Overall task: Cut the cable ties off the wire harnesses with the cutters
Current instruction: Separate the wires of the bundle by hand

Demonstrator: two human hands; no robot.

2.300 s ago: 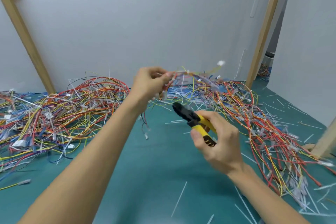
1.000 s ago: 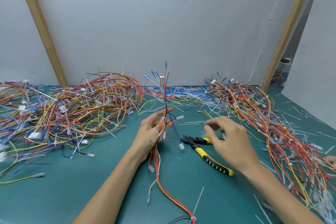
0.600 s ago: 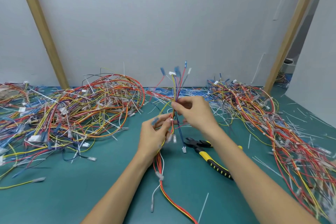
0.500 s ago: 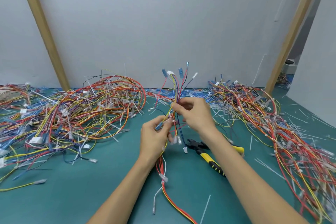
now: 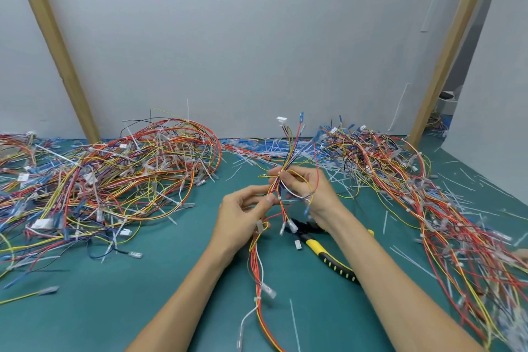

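Cutters [image 5: 315,245] now down on mat [image 5: 143,294]; both hands [image 5: 238,218] [image 5: 313,188] on harness [image 5: 257,266]

Mat [image 5: 143,308] teal. Harness [image 5: 258,271]: red, yellow, orange wires, some blue + white; connector [image 5: 281,120] at far tip white. Cutters [image 5: 317,247]: black head, yellow handles, near grip black w/ yellow dots. Left pile [image 5: 114,174]: red, orange, yellow, blue, bit of black; white plugs. Right pile [image 5: 428,208]: mostly red + yellow. Loose ties [image 5: 294,323] white. Wall [image 5: 257,37] pale grey. Left post [image 5: 57,46] & right post [image 5: 448,51] tan wood.
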